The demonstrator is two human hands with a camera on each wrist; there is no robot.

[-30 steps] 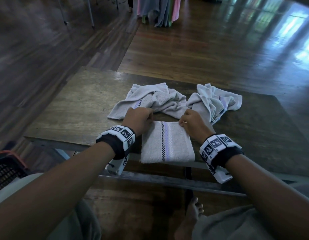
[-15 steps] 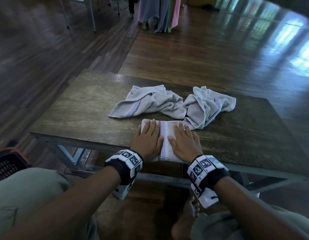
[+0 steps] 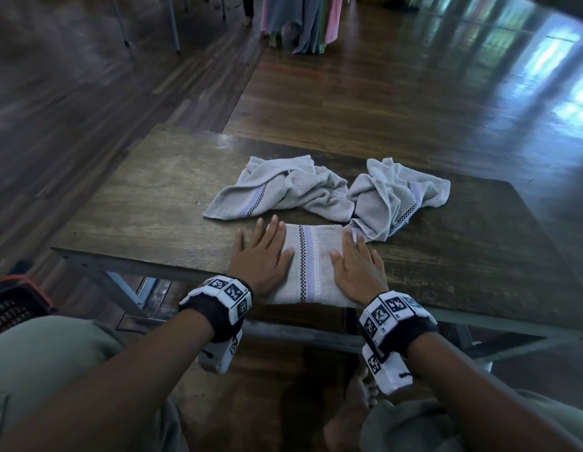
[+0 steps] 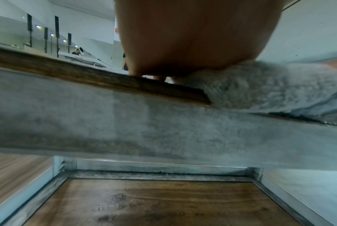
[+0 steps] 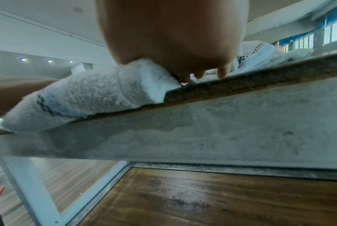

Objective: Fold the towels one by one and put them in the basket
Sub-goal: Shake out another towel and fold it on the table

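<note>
- The folded towel (image 3: 311, 265) lies at the near edge of the table (image 3: 136, 203), its striped band running straight between the two palms and its near end just over the table's lip.
- The left hand (image 3: 262, 259) lies flat on the towel's left side with fingers straight and spread, the outer ones spilling onto bare wood; it presses and grips nothing.
- The right hand (image 3: 357, 267) mirrors it on the right side, fingers straight and flat, also pressing, not holding.
- Judged from that posture, the palms are smoothing the fold outward so the layers stay flat before the towel is lifted.
- Just beyond the fingertips lie two crumpled towels: the left crumpled towel (image 3: 277, 190) ahead of the left hand, the right crumpled towel (image 3: 394, 194) touching the folded one's far right corner by the right fingertips. Both await folding.
- The basket (image 3: 9, 305), orange-rimmed, sits on the floor well to the left of the left wrist, so the finished towel probably goes that way.
- The head view gives the whole layout; only the wrist views show the towel's thickness: the left wrist view shows the towel's (image 4: 270, 88) stacked edge bulging under the heel of the hand (image 4: 192, 38), and the right wrist view shows the towel's (image 5: 90, 94) layers overhanging the table edge (image 5: 241, 85), with fingertips (image 5: 222, 73) touching down beyond.
</note>
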